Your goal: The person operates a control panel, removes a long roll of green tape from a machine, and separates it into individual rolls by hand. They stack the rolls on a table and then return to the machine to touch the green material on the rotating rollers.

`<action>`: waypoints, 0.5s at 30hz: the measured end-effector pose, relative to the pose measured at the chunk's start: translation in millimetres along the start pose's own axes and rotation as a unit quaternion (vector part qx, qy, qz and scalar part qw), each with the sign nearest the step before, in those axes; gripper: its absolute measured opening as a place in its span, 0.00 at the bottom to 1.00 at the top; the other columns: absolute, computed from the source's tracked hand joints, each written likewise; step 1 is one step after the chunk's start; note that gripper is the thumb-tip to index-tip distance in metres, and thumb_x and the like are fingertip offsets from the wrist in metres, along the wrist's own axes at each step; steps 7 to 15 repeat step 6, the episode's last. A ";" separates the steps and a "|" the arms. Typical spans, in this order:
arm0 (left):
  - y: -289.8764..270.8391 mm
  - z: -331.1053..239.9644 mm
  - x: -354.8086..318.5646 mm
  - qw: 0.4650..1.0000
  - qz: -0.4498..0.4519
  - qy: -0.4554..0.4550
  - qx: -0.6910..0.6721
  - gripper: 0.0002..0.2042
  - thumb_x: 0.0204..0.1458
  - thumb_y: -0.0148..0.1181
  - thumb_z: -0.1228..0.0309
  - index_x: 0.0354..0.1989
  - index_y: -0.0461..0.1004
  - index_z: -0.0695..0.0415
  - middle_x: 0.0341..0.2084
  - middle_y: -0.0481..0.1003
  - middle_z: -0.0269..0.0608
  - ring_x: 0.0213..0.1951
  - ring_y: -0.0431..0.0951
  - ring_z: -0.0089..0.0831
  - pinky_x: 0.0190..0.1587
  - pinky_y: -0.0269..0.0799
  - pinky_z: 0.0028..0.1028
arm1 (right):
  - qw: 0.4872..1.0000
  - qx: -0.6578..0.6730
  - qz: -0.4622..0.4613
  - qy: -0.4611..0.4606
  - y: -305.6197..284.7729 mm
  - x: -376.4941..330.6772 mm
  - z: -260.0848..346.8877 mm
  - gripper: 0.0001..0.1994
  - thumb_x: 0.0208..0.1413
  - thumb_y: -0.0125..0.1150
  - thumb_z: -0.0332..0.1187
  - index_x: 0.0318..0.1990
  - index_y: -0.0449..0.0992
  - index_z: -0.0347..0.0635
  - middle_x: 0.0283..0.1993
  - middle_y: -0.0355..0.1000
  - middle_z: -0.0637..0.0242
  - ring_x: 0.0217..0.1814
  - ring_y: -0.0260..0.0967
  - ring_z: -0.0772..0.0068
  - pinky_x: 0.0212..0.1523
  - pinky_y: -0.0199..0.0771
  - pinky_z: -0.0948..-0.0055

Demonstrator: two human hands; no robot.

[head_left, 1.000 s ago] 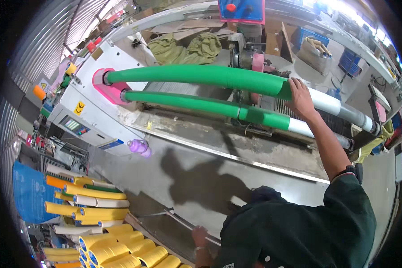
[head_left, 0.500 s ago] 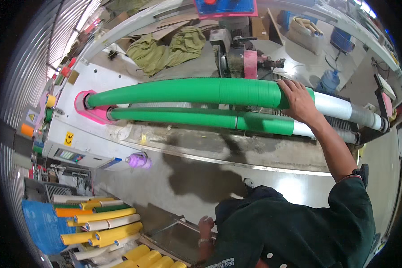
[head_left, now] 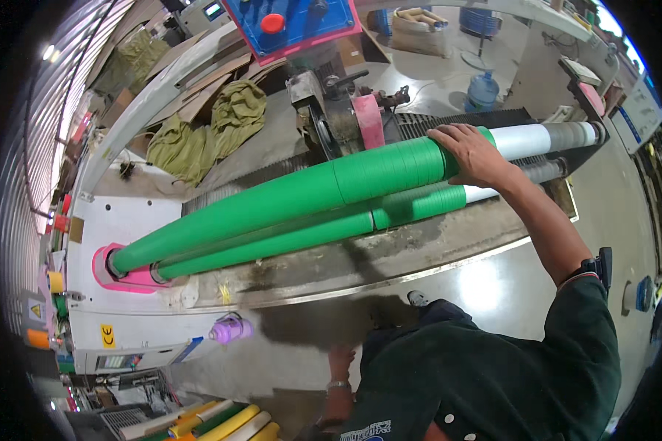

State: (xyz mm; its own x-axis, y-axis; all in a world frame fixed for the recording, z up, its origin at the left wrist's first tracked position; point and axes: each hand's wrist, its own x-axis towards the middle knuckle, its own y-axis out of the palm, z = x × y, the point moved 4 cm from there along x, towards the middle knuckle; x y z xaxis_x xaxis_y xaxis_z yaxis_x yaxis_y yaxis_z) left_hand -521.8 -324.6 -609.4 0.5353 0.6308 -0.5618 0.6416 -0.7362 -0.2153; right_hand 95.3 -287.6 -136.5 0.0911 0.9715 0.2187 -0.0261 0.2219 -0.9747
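A thick green roll [head_left: 272, 195] lies across a machine on a long shaft, with narrow ring lines near its right end. Below it runs a thinner green roll [head_left: 287, 246] on a second shaft. My right hand [head_left: 472, 153] is closed over the top of the thick roll near its right end, fingers curved across it and thumb on the near side. Past that hand the white core [head_left: 521, 141] sticks out. My left hand [head_left: 340, 361] hangs low by my side, away from the machine, dim and with its fingers unclear.
Behind the rolls stands a cutting unit with a pink guard [head_left: 368, 121]; a blue control panel [head_left: 294, 26] hangs above. Olive cloth [head_left: 235, 114] lies at the back left. A purple flask [head_left: 230, 329] stands below the machine. Yellow and white rolls [head_left: 232, 422] are stacked lower left.
The view has swung, so the rolls now slant up to the right and the control panel shows more fully. My right hand remains on the thick roll; my left hand still hangs down.
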 end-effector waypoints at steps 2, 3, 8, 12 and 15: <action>-24.9 26.0 3.5 0.971 -0.082 -0.018 -0.223 0.20 0.69 0.52 0.66 0.63 0.69 0.65 0.44 0.83 0.52 0.39 0.85 0.38 0.38 0.84 0.30 | 1.000 -0.004 0.011 0.024 -2.1 -0.7 0.7 0.52 0.33 0.83 0.37 0.72 0.62 0.49 0.68 0.68 0.57 0.71 0.64 0.50 0.71 0.64 0.53; -37.6 32.8 11.9 0.980 -0.121 0.008 -0.159 0.20 0.67 0.56 0.66 0.63 0.70 0.64 0.44 0.83 0.52 0.38 0.85 0.36 0.37 0.83 0.29 | 0.999 -0.005 0.025 0.043 -1.3 -0.1 2.0 0.53 0.33 0.83 0.37 0.73 0.62 0.50 0.69 0.67 0.57 0.71 0.64 0.50 0.72 0.63 0.53; -57.5 55.2 34.5 0.991 -0.132 0.032 -0.005 0.21 0.65 0.61 0.65 0.64 0.70 0.61 0.44 0.83 0.52 0.37 0.85 0.35 0.36 0.83 0.29 | 0.999 -0.018 -0.009 0.030 3.5 4.7 19.9 0.54 0.34 0.83 0.38 0.74 0.61 0.50 0.70 0.66 0.56 0.73 0.62 0.50 0.73 0.61 0.50; -57.5 55.2 34.5 0.991 -0.132 0.032 -0.005 0.21 0.65 0.61 0.65 0.64 0.70 0.61 0.44 0.83 0.52 0.37 0.85 0.35 0.36 0.83 0.29 | 0.999 -0.018 -0.009 0.030 3.5 4.7 19.9 0.54 0.34 0.83 0.38 0.74 0.61 0.50 0.70 0.66 0.56 0.73 0.62 0.50 0.73 0.61 0.50; -57.5 55.2 34.5 0.991 -0.132 0.032 -0.005 0.21 0.65 0.61 0.65 0.64 0.70 0.61 0.44 0.83 0.52 0.37 0.85 0.35 0.36 0.83 0.29 | 0.999 -0.018 -0.009 0.030 3.5 4.7 19.9 0.54 0.34 0.83 0.38 0.74 0.61 0.50 0.70 0.66 0.56 0.73 0.62 0.50 0.73 0.61 0.50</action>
